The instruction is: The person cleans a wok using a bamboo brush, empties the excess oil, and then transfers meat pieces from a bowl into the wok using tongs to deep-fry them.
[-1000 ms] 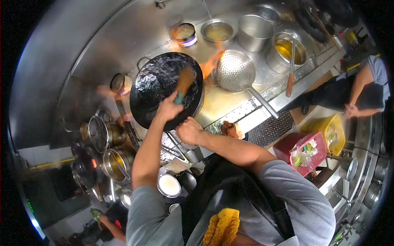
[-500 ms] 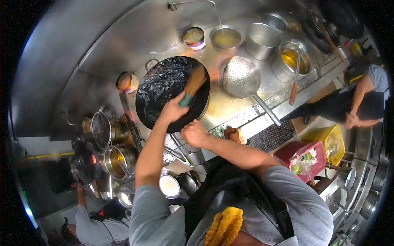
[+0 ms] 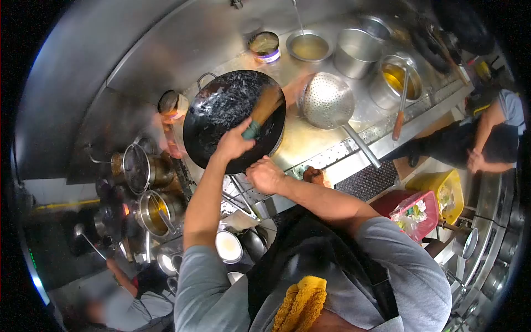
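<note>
Fingers of our left hand (image 3: 235,145) were clamped round the green grip (image 3: 251,130) of a straw-coloured brush (image 3: 268,105), and those of our right hand (image 3: 265,175) were curled together at the near edge of a black wok (image 3: 204,124); whether they had a handle beneath them, we could not make out. Going from the left, we had another person (image 3: 133,310) low down at the edge of our view, then a small tub (image 3: 181,106) just beside the wok. The wok sat in the middle over the steel counter, its inside wet and shiny. We judged it heavy, stiff and hard to break, but slippery within, so best held by its rim or by the loop handle (image 3: 207,77) on the far side. The brush, its bristles inside the wok, we took for light and springy, to be held by that grip. Further right lay a strainer (image 3: 326,99), then a pot (image 3: 383,101) of yellow liquid, a red bin (image 3: 386,203), a yellow bin (image 3: 457,207) and a second person (image 3: 451,138).
</note>
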### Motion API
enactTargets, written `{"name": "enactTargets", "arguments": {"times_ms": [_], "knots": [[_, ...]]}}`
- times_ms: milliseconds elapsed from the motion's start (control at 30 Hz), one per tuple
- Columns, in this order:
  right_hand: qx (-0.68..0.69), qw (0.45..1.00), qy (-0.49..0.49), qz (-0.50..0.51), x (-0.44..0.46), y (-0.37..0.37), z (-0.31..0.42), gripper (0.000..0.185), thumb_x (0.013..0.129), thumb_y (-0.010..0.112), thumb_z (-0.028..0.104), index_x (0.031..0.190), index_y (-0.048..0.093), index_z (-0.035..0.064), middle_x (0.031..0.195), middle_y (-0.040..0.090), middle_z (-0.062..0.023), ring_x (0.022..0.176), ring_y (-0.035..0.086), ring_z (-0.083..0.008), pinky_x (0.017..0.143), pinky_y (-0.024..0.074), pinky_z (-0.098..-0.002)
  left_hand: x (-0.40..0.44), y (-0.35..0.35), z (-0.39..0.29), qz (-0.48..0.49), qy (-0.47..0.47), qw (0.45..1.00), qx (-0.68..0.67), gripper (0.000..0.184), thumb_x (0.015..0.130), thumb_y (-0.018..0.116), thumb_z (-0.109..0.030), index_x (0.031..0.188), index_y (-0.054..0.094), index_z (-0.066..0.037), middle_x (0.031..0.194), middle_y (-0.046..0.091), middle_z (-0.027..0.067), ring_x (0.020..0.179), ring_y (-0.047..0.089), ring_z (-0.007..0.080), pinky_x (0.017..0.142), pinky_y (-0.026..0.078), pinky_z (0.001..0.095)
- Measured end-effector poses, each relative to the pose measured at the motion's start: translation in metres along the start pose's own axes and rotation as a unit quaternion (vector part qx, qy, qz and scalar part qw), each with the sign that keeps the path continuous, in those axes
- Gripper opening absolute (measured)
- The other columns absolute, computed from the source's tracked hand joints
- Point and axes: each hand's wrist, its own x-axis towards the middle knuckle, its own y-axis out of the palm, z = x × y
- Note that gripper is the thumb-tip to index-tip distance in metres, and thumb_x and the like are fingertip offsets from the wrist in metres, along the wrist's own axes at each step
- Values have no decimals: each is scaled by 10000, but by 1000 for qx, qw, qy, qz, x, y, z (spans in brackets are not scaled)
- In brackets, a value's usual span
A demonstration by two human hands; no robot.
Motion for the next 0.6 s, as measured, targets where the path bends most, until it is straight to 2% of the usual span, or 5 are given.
{"name": "enactTargets", "arguments": {"times_ms": [233, 300, 400, 567, 600], "knots": [[-9, 1000, 9, 27, 3, 11, -3, 214, 874, 597, 268, 784, 670, 89, 810, 676, -109, 835, 660, -305, 787, 449, -448, -45, -60, 48, 159, -62, 941, 294, 787, 694, 736, -241, 1434, 482, -330, 1227, 654, 162, 1087, 646, 350, 956, 517, 422], [-12, 1000, 1, 12, 5, 12, -2, 222, 875, 601, 275, 779, 671, 88, 817, 681, -109, 829, 663, -303, 779, 453, -447, -3, -48, 53, 61, -97, 965, 238, 823, 674, 731, -248, 1451, 463, -278, 1112, 691, 191, 1031, 673, 333, 896, 529, 427], [-35, 999, -7, 22, 5, 8, -5, 231, 876, 604, 285, 780, 673, 87, 829, 686, -112, 824, 665, -300, 780, 450, -435, 23, -20, 35, 40, -130, 991, 6, 817, 691, 692, -234, 1471, 450, -205, 881, 711, 182, 614, 658, 234, 619, 536, 348], [-27, 999, 2, 20, 5, 9, -5, 240, 865, 618, 292, 779, 697, 82, 820, 700, -115, 812, 674, -292, 789, 456, -420, -70, -45, 26, 156, 66, 969, 182, 821, 694, 691, -231, 1477, 442, -219, 1054, 709, 178, 911, 709, 266, 788, 555, 389], [-16, 1000, 5, 17, 5, 11, -5, 240, 866, 609, 278, 777, 706, 76, 826, 707, -115, 813, 677, -286, 800, 458, -417, -102, -66, 13, 203, 14, 941, 269, 802, 707, 684, -227, 1473, 446, -223, 1098, 701, 170, 984, 691, 283, 830, 548, 404]]}}
